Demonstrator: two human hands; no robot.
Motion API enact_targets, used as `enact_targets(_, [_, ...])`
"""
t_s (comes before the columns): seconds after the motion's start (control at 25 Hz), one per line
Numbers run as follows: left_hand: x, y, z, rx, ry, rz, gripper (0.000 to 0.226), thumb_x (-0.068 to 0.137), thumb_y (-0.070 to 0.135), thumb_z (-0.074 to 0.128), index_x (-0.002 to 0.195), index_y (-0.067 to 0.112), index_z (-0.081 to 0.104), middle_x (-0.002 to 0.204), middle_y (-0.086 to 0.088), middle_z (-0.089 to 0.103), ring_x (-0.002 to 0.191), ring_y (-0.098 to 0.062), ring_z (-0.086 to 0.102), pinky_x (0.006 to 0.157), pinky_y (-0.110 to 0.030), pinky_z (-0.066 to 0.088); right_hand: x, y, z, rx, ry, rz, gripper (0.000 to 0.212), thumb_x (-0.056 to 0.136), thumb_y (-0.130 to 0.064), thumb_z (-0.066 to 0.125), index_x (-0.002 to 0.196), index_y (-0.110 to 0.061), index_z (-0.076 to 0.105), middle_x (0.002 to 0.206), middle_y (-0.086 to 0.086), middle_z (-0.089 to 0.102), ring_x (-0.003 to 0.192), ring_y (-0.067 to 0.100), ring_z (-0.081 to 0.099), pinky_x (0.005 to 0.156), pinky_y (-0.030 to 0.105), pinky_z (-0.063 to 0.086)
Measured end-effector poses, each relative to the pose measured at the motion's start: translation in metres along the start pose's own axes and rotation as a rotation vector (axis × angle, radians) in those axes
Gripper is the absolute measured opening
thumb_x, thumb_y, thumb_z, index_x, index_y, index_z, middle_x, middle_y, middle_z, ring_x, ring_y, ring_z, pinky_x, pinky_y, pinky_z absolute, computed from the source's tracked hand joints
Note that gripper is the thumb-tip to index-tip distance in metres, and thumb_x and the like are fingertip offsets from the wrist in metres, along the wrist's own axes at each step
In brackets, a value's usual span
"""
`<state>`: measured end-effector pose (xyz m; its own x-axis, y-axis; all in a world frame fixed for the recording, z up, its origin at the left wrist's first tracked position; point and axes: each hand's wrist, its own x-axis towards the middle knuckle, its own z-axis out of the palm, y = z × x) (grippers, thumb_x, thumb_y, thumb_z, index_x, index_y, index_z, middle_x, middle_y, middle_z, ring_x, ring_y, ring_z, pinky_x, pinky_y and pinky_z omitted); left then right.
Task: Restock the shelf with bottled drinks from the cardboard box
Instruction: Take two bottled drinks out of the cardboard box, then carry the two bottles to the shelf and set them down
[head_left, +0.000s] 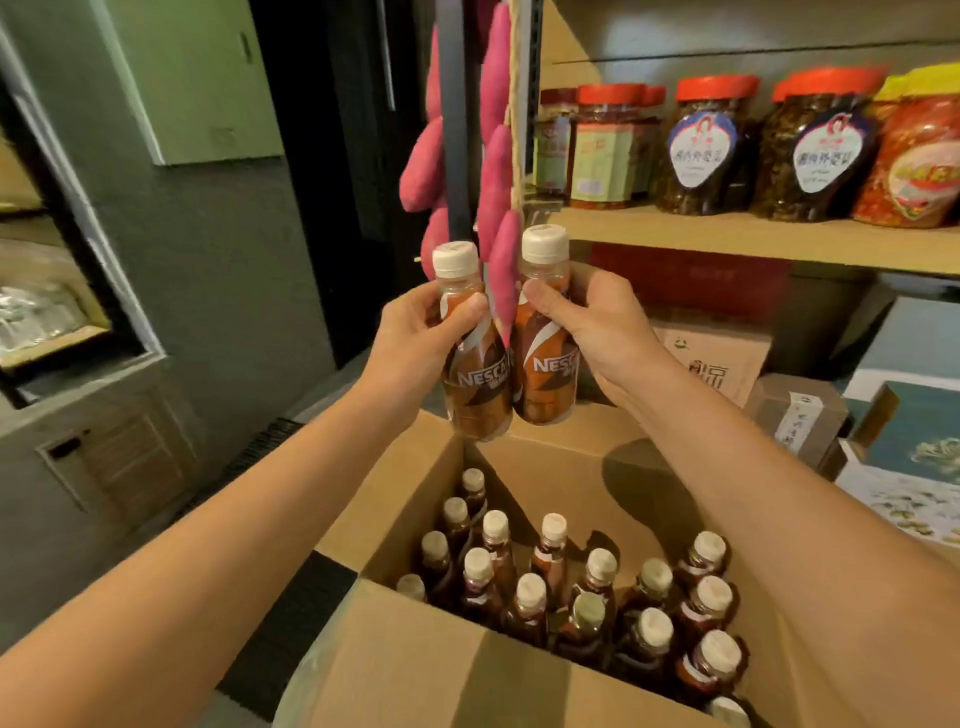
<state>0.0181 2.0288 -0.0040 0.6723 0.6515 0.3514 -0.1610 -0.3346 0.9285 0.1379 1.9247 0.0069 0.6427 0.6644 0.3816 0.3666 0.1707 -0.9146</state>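
**Nescafé bottles lifted clear of the box, one in each hand**

Nescafé bottles number two in the air. The left hand (415, 332) wraps the shoulder of the left bottle (475, 384), and the right hand (587, 322) wraps the shoulder of the right bottle (545, 379). Both are upright, their sides touching, held above the far edge of the open cardboard box (467, 670) and below the wooden shelf (727, 239).

The main hazard, as I judge it, is the string of pink sweet potatoes (493, 208). It hangs right between the two caps, and lifting straight up could snag it or set it swinging. Both grips sit high, so the heavy lower halves hang free. If one slipped, it would fall onto the bottles below. The shelf board in view already carries red-lidded jars (701, 150), so free room there is uncertain.

Count: two bottles in hand and sixteen white caps showing in the box, the nearest partly cut off. About six jars stand on the shelf, some hidden behind others.
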Motion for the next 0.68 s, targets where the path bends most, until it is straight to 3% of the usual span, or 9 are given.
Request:
enact_targets(0.16, [-0.024, 0.032, -0.102, 0.049, 0.176, 0.005, 0.026, 0.093, 0.028, 0.054, 0.114, 0.015, 0.06, 0.107, -0.001, 0.069, 0.1, -0.013, 0.065, 0.087, -0.033, 0.051, 0.005, -0.051, 0.09, 0.101, -0.167, -0.077, 0.012, 0.086, -0.025, 0.064, 0.098, -0.025, 0.064, 0.091, -0.008, 0.068, 0.091, 0.009, 0.065, 0.083, 0.026, 0.051])
enact_targets(0.32, [-0.061, 0.048, -0.225, 0.078, 0.365, 0.02, 0.023, 0.093, 0.025, 0.054, 0.108, 0.008, 0.062, 0.102, -0.007, 0.069, 0.09, -0.013, 0.066, 0.077, -0.026, 0.051, -0.003, -0.093, 0.212, 0.218, -0.347, -0.088, 0.009, 0.086, -0.026, 0.063, 0.094, -0.022, 0.065, 0.089, -0.006, 0.068, 0.085, 0.007, 0.065, 0.074, 0.022, 0.049])
enact_targets(0.52, [-0.121, 0.051, -0.398, 0.129, 0.578, -0.001, 0.023, 0.093, 0.026, 0.054, 0.105, 0.008, 0.062, 0.096, -0.007, 0.069, 0.09, -0.017, 0.067, 0.083, -0.033, 0.053, -0.029, -0.131, 0.398, 0.333, -0.538, -0.105, 0.011, 0.086, -0.025, 0.064, 0.089, -0.014, 0.067, 0.08, -0.005, 0.069, 0.073, 0.004, 0.065, 0.065, 0.018, 0.049])
enact_targets(0.6, [-0.143, 0.05, -0.472, 0.162, 0.641, -0.01, 0.023, 0.092, 0.026, 0.055, 0.106, 0.009, 0.062, 0.099, -0.008, 0.069, 0.095, -0.02, 0.067, 0.087, -0.035, 0.052, -0.038, -0.143, 0.477, 0.367, -0.596, -0.088, 0.011, 0.085, -0.026, 0.065, 0.088, -0.016, 0.066, 0.081, -0.004, 0.068, 0.076, 0.006, 0.065, 0.067, 0.021, 0.048])
enact_targets(0.68, [-0.162, 0.051, -0.544, 0.2, 0.682, -0.026, 0.022, 0.092, 0.026, 0.055, 0.106, 0.011, 0.063, 0.1, -0.008, 0.07, 0.096, -0.021, 0.067, 0.087, -0.035, 0.052, -0.048, -0.156, 0.555, 0.401, -0.629, -0.062, 0.02, 0.082, -0.031, 0.068, 0.095, -0.016, 0.066, 0.09, 0.001, 0.069, 0.088, 0.014, 0.065, 0.079, 0.031, 0.052])
